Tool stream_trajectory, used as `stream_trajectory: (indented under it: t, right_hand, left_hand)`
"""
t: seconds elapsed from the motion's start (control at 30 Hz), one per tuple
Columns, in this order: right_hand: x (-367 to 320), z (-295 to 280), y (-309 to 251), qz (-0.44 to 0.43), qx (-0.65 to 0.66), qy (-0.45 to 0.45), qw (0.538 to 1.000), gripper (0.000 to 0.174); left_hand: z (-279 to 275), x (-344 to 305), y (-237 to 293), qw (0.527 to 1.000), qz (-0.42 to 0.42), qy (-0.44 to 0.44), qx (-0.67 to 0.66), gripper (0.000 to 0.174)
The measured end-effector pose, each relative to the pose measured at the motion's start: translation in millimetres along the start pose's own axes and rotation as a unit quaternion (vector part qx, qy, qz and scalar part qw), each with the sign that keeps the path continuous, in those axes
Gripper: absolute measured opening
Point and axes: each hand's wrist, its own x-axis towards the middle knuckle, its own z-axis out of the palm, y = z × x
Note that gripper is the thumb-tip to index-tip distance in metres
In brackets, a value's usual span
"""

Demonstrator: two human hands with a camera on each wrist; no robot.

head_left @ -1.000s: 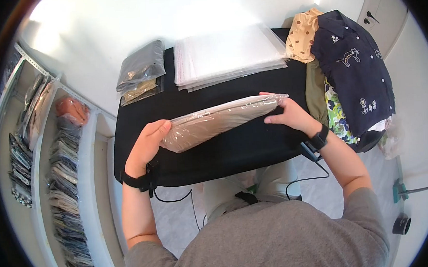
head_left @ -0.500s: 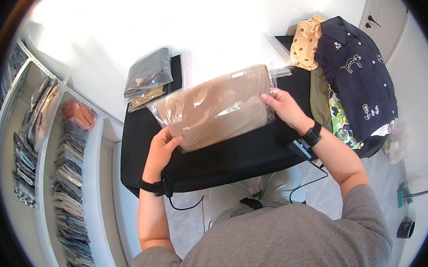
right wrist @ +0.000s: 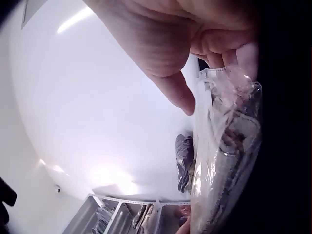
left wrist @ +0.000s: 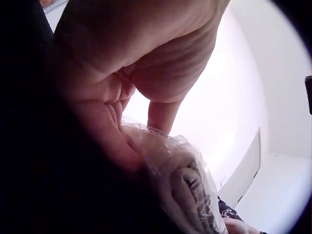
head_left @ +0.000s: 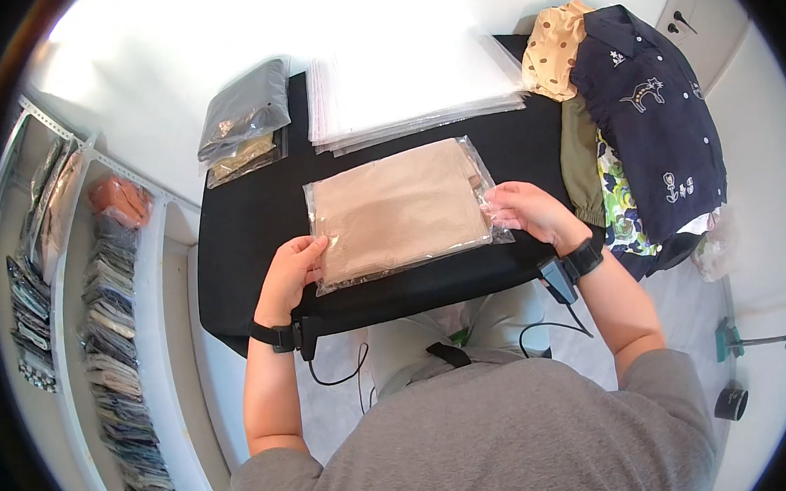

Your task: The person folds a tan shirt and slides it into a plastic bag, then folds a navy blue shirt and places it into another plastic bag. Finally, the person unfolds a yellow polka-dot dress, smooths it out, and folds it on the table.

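Note:
A folded beige garment in a clear plastic bag [head_left: 400, 209] lies nearly level over the front half of the black table, its broad face up. My left hand [head_left: 290, 273] pinches the bag's left edge, thumb on top and fingers beneath. At the opposite end, my right hand [head_left: 538, 211] holds the right edge, where loose plastic extends beyond the cloth. In the left wrist view the garment's rolled folds [left wrist: 187, 187] show through the film. The right wrist view has the thumb on one side of the crinkled bag end [right wrist: 229, 102] and the fingers on the other.
Behind the bag, a stack of clear plastic bags [head_left: 411, 89] lies on the black table [head_left: 234, 272]. Bagged dark garments [head_left: 248, 102] are at back left. Loose clothes, including a navy shirt [head_left: 653, 125], cover the right end. Shelves of bagged clothes [head_left: 118, 349] stand left.
The bagged garment was tilted nearly edge-on, then swung broad face toward me over the bag stack. Now it is flatter and nearer the table's front, both hands still holding its ends.

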Motion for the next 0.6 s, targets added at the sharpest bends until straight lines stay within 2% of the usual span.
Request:
stream_trajectory:
  t: [0.13, 0.2, 0.33, 0.37, 0.4, 0.43, 0.5, 0.53, 0.6]
  right_hand:
    - [-1, 5, 10, -0.043, -0.025, -0.004, 0.999, 0.021]
    - [-1, 7, 11, -0.040, -0.035, 0.010, 0.999, 0.018]
    - [0, 7, 15, -0.058, -0.038, 0.050, 0.996, 0.016]
    - [0, 7, 16, -0.063, -0.040, 0.058, 0.996, 0.015]
    - [0, 7, 16, -0.070, -0.042, 0.065, 0.995, 0.014]
    - [0, 7, 17, -0.073, -0.043, 0.062, 0.994, 0.014]
    - [2, 8, 20, -0.081, -0.033, 0.078, 0.993, 0.010]
    - [2, 9, 20, -0.089, -0.035, 0.072, 0.993, 0.010]
    - [0, 11, 21, -0.100, -0.036, 0.095, 0.990, 0.008]
  left_hand:
    - [2, 4, -1, 0.999, -0.003, 0.034, 0.026, 0.021]
    - [-8, 8, -4, 0.996, -0.005, -0.010, 0.093, 0.020]
    - [-14, 17, -4, 0.996, -0.038, -0.018, 0.084, 0.025]
    - [-15, 21, -5, 0.994, -0.069, -0.056, -0.058, 0.026]
    - [-15, 22, -4, 0.971, -0.097, -0.094, -0.199, 0.027]
    - [-7, 20, 0, 0.972, -0.092, -0.092, -0.198, 0.027]
    - [9, 18, 8, 0.967, -0.080, -0.128, -0.206, 0.039]
    - [8, 22, 11, 0.964, -0.104, -0.145, -0.195, 0.046]
    - [19, 15, 19, 0.972, -0.047, -0.165, -0.160, 0.044]
